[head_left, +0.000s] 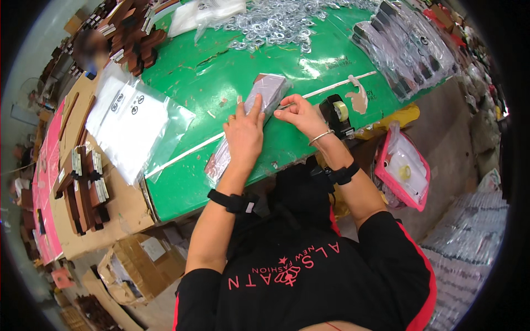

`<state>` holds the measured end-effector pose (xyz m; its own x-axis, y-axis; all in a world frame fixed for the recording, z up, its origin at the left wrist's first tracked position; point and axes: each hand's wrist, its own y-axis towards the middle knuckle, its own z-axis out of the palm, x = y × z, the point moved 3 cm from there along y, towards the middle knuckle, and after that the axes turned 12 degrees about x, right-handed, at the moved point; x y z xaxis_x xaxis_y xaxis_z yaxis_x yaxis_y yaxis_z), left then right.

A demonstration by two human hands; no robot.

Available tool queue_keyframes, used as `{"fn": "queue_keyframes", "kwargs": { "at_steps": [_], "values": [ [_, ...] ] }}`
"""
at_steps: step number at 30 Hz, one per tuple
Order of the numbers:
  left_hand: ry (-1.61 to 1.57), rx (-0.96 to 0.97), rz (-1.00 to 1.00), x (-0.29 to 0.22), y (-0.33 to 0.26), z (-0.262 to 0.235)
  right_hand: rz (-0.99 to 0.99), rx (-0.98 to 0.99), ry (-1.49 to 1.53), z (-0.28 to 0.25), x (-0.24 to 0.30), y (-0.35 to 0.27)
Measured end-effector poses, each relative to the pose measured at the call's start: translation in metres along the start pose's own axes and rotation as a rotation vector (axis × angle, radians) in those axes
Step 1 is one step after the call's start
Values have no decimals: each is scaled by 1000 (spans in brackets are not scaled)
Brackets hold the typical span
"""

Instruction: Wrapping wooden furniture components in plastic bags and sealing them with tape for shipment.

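Note:
A long, narrow package (pixel 269 88) in clear plastic lies slantwise on the green table (pixel 193 83), with something brown showing through at its near end. My left hand (pixel 244 135) rests on top of it, fingers stretched and apart. Just beside the package's right edge, my right hand (pixel 301 117) has thumb and fingertips pinched together; whatever they hold, if anything, is too small to make out. A black tape dispenser (pixel 333 107) with a yellowish roll stands right of that hand. To the left lies a stack of clear plastic bags (pixel 130 118) with dark printed symbols.
Shiny metal pieces (pixel 276 27) are heaped at the far side. Wrapped packages (pixel 400 52) are piled at the far right. Brown strips (pixel 83 193) lie on cardboard at left, above an open carton (pixel 146 267). A pink basket (pixel 424 190) stands right of the table.

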<state>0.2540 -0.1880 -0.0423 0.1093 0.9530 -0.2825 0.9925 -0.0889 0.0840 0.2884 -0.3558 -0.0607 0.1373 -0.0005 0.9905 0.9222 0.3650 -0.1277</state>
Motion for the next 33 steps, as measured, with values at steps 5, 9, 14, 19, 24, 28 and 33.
{"fn": "queue_keyframes", "kwargs": {
  "at_steps": [5, 9, 14, 19, 24, 28, 33],
  "values": [
    [-337, 102, 24, 25, 14, -3, -45, -18, -50, 5, -18, 18],
    [-541, 128, 78, 39, 24, -2, -69, -76, -202, 14, -16, 26],
    [-655, 170, 148, 47, 29, 3, -232, -243, -260, 21, -17, 22],
    [-927, 257, 181, 69, 27, -8, -352, -157, -42, 38, -25, 40],
    [-1360, 497, -66, 54, -22, -35, -471, -81, 81, 56, 5, -4],
    [-1648, 482, -123, 68, -47, -35, -516, 26, -191, 56, 32, -41],
    [-2187, 661, -94, 36, -35, -43, -338, 13, -348, 28, 42, -95]
  ]
}}
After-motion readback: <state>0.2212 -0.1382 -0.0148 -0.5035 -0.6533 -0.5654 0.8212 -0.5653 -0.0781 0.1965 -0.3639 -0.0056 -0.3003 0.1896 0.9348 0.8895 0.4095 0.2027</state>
